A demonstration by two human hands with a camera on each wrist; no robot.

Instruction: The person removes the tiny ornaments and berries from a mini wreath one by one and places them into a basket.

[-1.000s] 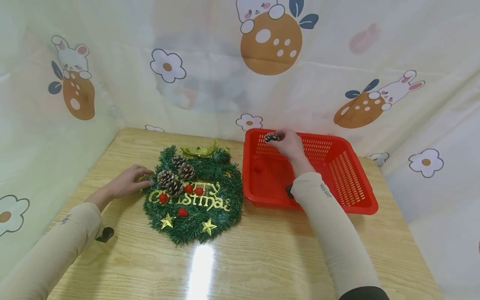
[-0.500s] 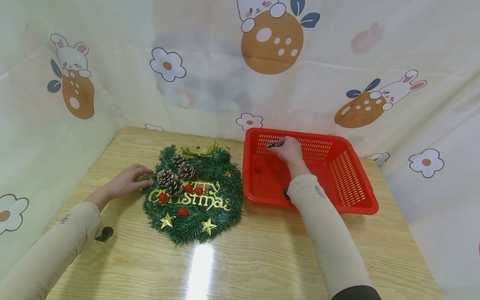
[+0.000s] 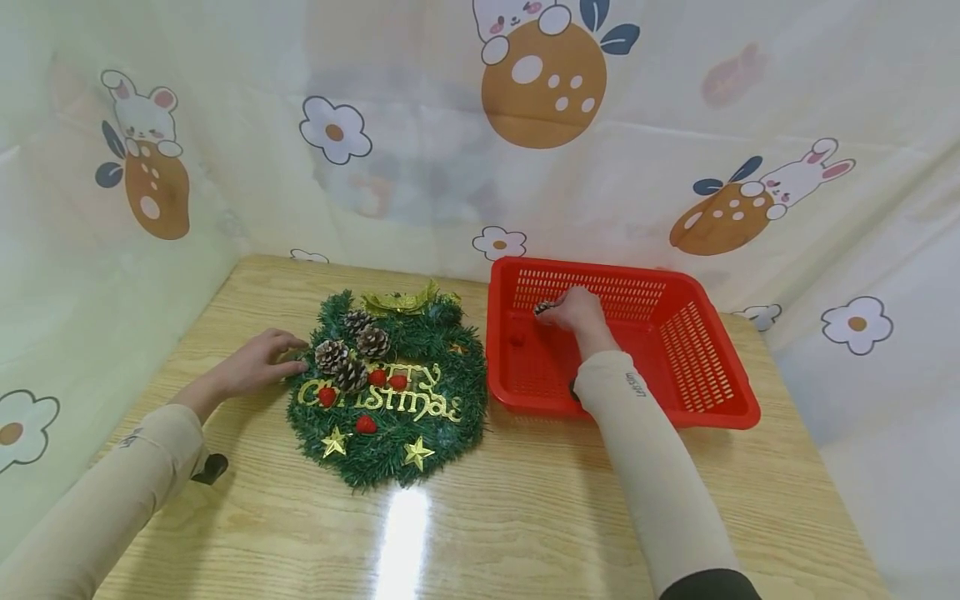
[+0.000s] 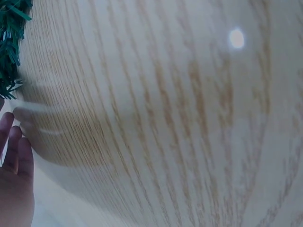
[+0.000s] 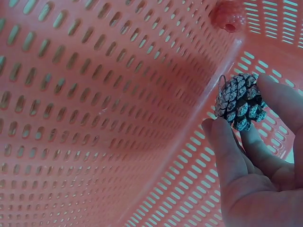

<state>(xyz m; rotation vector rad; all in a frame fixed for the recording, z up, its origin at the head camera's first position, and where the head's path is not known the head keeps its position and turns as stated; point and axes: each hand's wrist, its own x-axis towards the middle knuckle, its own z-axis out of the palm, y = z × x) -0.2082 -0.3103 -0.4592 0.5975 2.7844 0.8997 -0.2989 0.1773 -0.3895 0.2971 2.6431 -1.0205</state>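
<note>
- Your right hand (image 3: 581,310) has sunk lower into the red, slotted plastic basket (image 3: 693,354) since a second ago; your left hand (image 3: 258,362) has stayed put.
- Your right fingers (image 5: 227,151) pinch a small, dark, white-tipped pine cone (image 5: 239,101) inside the basket's left end; a red, bumpy berry (image 5: 229,16) lies near it.
- Your left fingers are loosely bent, thumb apart, at the left edge of the round green tinsel wreath (image 3: 431,337); whether they touch it cannot be told.
- Wreath and basket sit side by side on your pale, wood-grained tabletop (image 3: 525,517), where a bright streak of reflected light (image 3: 402,542) shows.
- Cream sheeting (image 3: 427,50), printed with rabbits and white flowers, hangs behind and at both sides.
</note>
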